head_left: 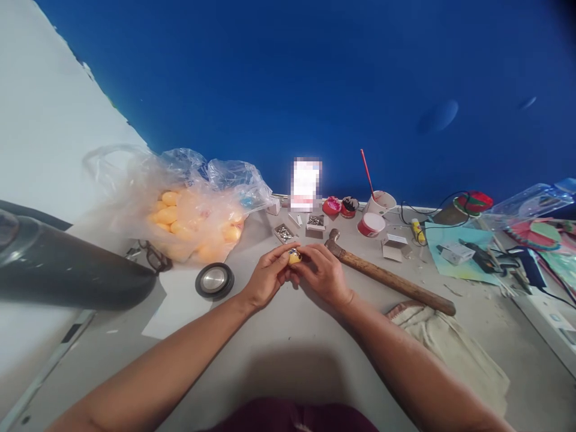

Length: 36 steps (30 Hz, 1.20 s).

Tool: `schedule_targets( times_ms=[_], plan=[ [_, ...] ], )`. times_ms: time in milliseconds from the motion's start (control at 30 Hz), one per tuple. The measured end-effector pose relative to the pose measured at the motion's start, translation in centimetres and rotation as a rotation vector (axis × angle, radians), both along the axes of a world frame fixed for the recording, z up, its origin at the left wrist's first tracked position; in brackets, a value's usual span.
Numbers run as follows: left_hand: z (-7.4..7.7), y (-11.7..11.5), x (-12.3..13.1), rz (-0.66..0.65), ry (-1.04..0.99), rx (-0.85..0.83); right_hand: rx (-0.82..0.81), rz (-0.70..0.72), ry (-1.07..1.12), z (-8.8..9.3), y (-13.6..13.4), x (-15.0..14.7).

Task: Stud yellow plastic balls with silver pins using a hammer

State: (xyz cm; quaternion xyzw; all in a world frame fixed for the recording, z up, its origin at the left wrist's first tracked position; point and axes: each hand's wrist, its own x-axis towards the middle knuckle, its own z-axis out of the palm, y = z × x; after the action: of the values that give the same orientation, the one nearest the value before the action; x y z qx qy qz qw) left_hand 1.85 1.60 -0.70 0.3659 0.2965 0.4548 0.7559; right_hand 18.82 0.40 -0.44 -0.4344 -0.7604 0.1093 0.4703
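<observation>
My left hand (266,276) and my right hand (321,273) meet at the middle of the table, fingers closed together around a small yellow piece (294,257) with a bit of metal on top. Both hands rest on the grey tabletop (279,342). A wooden-handled hammer (391,279) lies just right of my right hand, its head near my fingers. Small open boxes of metal bits (284,232) sit just beyond my hands.
A clear plastic bag of yellow pieces (193,210) lies at the left, with a black tape roll (215,281) and glasses (155,257) near it. A dark cylinder (67,267) is far left. A cloth (450,348), cups (380,204), wires and tools fill the right.
</observation>
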Motion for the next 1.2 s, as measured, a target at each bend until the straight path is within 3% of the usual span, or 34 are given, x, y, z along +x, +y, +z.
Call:
schedule_targets(
  times_ms=[533,900,1200],
  plan=[
    [-0.6,0.1,0.2,0.008,-0.042,-0.036,-0.088,-0.082,-0.130,0.2,0.2,0.2],
    [-0.5,-0.7,0.4,0.248,0.458,0.369,-0.069,-0.113,-0.133,-0.2,0.3,0.2],
    [-0.8,-0.3,0.3,0.323,0.585,0.545,0.016,-0.143,-0.139,-0.4,0.3,0.0]
  ],
)
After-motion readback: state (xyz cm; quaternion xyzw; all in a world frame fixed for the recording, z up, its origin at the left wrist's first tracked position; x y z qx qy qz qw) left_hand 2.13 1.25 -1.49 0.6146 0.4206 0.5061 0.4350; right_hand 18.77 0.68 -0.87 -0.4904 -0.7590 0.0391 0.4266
